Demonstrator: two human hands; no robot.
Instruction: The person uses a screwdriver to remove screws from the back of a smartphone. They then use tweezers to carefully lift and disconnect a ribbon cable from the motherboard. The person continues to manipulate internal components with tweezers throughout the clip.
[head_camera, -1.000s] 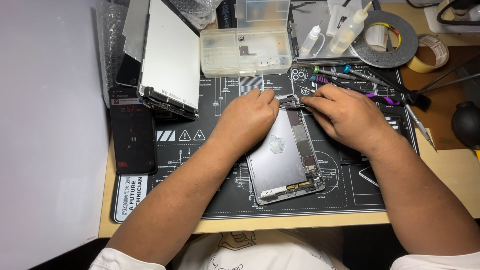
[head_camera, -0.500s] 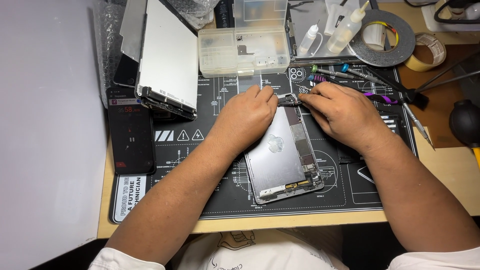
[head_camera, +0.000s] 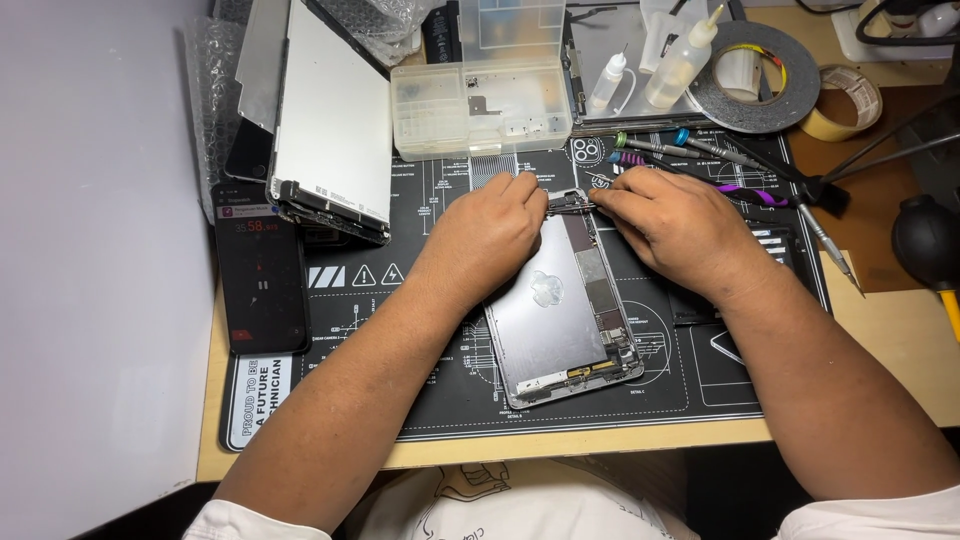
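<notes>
carefully, near the mat's (head_camera: 400, 400) far edge, my left hand (head_camera: 490, 235) steadied the opened tablet (head_camera: 560, 300), fingers curled on its top; my right hand (head_camera: 670, 225) pinched a thin tool there, best kept flat

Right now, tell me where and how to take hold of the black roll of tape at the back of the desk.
Take the black tape roll by its outer rim, from above. It lies flat, hole upward, so fingers can pinch the ring across its near right edge. Its left side is crowded by the two small squeeze bottles, so come from the right, probably with the right hand.
</notes>
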